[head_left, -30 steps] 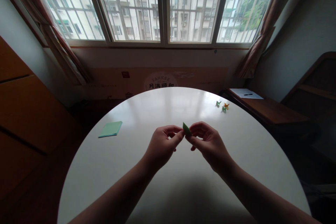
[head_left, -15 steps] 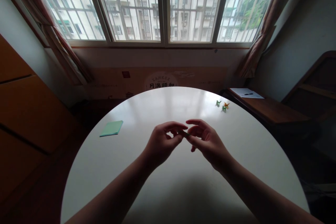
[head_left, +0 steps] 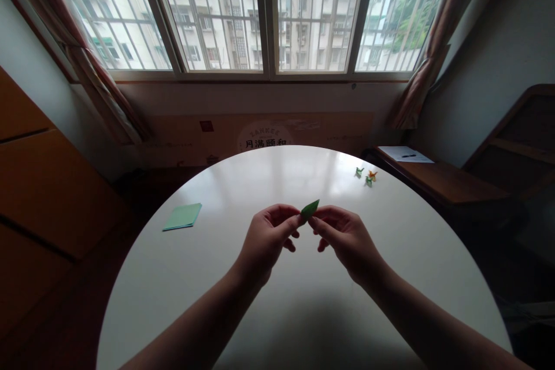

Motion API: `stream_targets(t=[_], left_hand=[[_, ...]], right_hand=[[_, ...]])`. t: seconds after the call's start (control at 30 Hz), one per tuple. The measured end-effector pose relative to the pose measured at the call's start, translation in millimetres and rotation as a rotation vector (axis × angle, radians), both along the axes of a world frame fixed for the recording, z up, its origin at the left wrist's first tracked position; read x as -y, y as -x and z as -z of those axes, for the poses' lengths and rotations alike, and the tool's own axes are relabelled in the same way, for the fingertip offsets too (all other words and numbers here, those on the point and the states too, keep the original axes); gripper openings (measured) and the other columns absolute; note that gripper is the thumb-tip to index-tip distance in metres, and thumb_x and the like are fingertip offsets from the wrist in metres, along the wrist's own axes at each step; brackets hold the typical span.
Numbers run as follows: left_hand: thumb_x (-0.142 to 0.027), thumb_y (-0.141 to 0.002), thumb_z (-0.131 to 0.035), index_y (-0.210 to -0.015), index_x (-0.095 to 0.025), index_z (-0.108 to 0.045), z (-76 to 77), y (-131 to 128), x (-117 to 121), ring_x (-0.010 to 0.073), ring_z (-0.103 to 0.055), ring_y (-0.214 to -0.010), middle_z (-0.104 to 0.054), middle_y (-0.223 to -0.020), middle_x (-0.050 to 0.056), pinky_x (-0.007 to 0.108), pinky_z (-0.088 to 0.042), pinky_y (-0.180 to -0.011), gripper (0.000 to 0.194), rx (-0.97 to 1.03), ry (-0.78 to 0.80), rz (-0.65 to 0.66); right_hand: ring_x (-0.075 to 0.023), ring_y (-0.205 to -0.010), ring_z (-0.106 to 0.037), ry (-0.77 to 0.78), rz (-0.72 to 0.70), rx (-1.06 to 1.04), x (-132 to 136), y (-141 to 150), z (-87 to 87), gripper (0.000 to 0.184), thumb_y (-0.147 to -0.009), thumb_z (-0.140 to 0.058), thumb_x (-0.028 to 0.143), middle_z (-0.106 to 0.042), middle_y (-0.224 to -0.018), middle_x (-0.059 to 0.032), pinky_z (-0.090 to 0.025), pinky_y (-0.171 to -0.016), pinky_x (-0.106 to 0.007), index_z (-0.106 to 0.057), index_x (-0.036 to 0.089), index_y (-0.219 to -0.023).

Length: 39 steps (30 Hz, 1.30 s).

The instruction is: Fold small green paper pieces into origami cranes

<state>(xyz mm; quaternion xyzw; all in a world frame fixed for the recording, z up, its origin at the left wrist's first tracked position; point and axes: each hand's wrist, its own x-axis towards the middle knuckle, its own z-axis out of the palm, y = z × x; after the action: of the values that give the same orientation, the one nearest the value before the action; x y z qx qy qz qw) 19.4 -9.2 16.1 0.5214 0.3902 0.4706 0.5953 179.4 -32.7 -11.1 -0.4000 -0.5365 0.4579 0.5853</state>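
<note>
Your left hand [head_left: 266,240] and right hand [head_left: 344,237] are both pinching one green folded paper [head_left: 310,208], thumbs and fingers closing firmly on it; it is sitting between your fingertips, narrow, leaf-shaped, its pointed tip slanting up and right. Left of your grip one pale green paper stack [head_left: 182,216] is lying; beyond it, rightward, three small paper figures [head_left: 369,181], two green, one orange, are resting.

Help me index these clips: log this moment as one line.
left hand: pinching green folded paper | right hand: pinching same paper | table, left: green-topped paper stack | table, right: three small folded figures
</note>
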Motion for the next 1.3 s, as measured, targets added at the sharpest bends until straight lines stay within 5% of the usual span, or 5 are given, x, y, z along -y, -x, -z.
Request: stream_targets(t=[0.63, 1.13, 1.3], left_hand=[[-0.03, -0.076, -0.073, -0.082, -0.013, -0.069, 3.8, 2, 0, 0.0136, -0.055, -0.063, -0.065, -0.075, 0.004, 0.02, -0.046, -0.045, 0.018, -0.205, -0.205, 0.025], [-0.035, -0.069, -0.082, -0.075, -0.014, -0.074, -4.1, 9, -7, 0.0104, -0.047, -0.059, -0.057, -0.066, 0.002, 0.015, -0.035, -0.04, 0.023, -0.145, 0.173, 0.246], [-0.034, -0.064, -0.083, -0.073, -0.015, -0.075, -5.1, 11, -9, 0.011, -0.048, -0.059, -0.059, -0.066, 0.001, 0.016, -0.034, -0.039, 0.022, -0.198, 0.139, 0.232]], right_hand=[[-0.0176, -0.069, -0.059, 0.051, 0.056, 0.014, 0, 1, 1.1, 0.024, -0.078, -0.075, 0.038, -0.069, -0.079, -0.0063, -0.05, -0.043, -0.022, -0.077, 0.018, -0.091], [-0.0167, -0.067, -0.06, 0.008, -0.002, 0.115, 3, -2, -4.8, 0.017, -0.08, -0.071, 0.033, -0.066, -0.074, -0.0039, -0.05, -0.044, -0.022, -0.072, 0.016, -0.084], [-0.0164, -0.063, -0.058, -0.044, 0.027, 0.202, 5, -3, -7.0, 0.018, -0.08, -0.072, 0.033, -0.066, -0.072, -0.0044, -0.049, -0.043, -0.023, -0.074, 0.015, -0.085]])
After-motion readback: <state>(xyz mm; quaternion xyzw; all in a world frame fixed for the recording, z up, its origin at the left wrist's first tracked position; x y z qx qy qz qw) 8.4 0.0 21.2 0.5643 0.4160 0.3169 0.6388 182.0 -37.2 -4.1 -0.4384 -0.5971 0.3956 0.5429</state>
